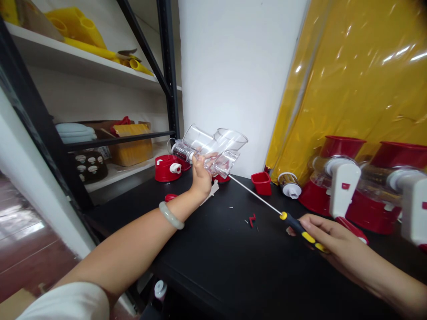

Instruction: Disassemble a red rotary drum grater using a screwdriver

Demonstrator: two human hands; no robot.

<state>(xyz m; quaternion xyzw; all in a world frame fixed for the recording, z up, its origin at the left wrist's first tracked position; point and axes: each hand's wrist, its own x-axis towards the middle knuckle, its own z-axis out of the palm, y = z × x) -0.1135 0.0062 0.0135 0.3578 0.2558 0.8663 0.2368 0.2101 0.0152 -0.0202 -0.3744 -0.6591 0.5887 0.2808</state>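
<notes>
My left hand (202, 174) is closed around a clear plastic housing (230, 138), held above the black table. Close beside that hand is a perforated metal drum (182, 151) with a white end. My right hand (322, 233) grips the dark blue and yellow handle of a long screwdriver (295, 224). The screwdriver's shaft runs up and left, its tip at or close to the lower edge of the clear housing; exact contact is hard to tell. A small red part (252, 220) lies on the table between my hands, with tiny screws around it.
Red bases (167, 169) stand behind my left wrist. Toward the right are a red square cup (261, 183), another metal drum (289, 185) and two red-and-white machines (345, 186). A shelf rack (170, 66) rises at left; yellow wrapped material (353, 80) leans at back right.
</notes>
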